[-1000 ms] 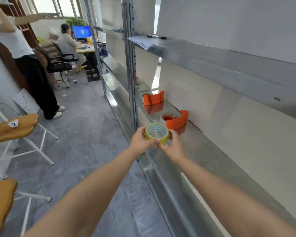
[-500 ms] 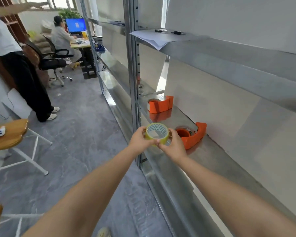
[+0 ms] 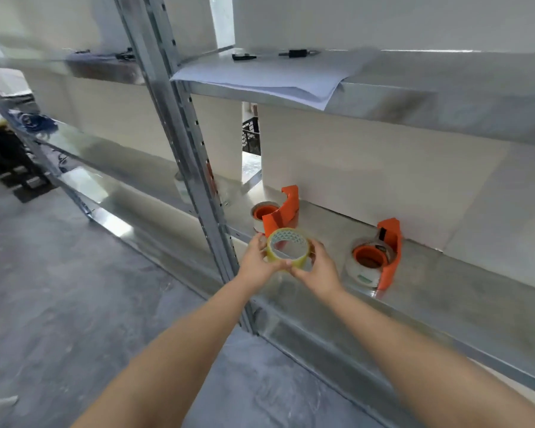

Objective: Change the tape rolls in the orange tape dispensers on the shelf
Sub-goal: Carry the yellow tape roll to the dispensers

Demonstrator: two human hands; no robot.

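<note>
A yellowish clear tape roll (image 3: 288, 248) is held in front of the metal shelf (image 3: 445, 273), pinched from both sides by my left hand (image 3: 255, 259) and my right hand (image 3: 317, 268). Two orange tape dispensers lie on the shelf, each with a clear tape roll on its orange hub. The left dispenser (image 3: 280, 211) sits just behind the held roll and is partly hidden by it. The right dispenser (image 3: 380, 257) lies to the right of my right hand, apart from it.
A perforated metal upright (image 3: 186, 149) rises just left of my hands. Sheets of white paper (image 3: 260, 78) and black pens (image 3: 297, 53) lie on the upper shelf. White panels back the shelf. Grey floor spreads to the left, with shoes at the frame's left edge.
The view has swung right and closer to the shelf; both dispensers now look nearer. The tape roll stays held between both hands, tilted a little more.
</note>
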